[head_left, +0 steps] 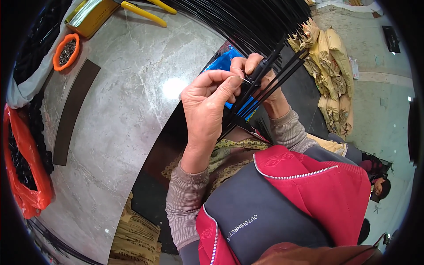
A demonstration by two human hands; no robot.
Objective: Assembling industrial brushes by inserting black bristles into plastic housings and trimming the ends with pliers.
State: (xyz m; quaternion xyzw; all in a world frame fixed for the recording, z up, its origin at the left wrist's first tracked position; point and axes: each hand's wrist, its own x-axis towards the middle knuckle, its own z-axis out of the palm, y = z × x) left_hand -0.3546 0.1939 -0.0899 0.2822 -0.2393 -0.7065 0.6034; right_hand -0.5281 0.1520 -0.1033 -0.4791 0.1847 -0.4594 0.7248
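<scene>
My left hand [204, 97] is raised over the table edge, its thumb and forefinger pinched on a thin silvery pin [245, 80]. The pin's tip meets a small black fitting [251, 84] on a group of black rods [285, 70]. My right hand [274, 95] is closed around these rods at the fitting, with its fingertips close to the left ones. Part of its grip is hidden behind the rods. Beneath both hands lies a blue plastic packet [224, 61]. A large bundle of black rods [247, 20] extends beyond them.
On the grey marbled table [128, 97] are an orange dish [56, 57] of small metal pieces, a yellow tin [95, 22], yellow handles [143, 13] and a dark curved strip [73, 115]. A red bag [42, 176] holds black parts. Tan wrapped bundles [333, 66] stand right.
</scene>
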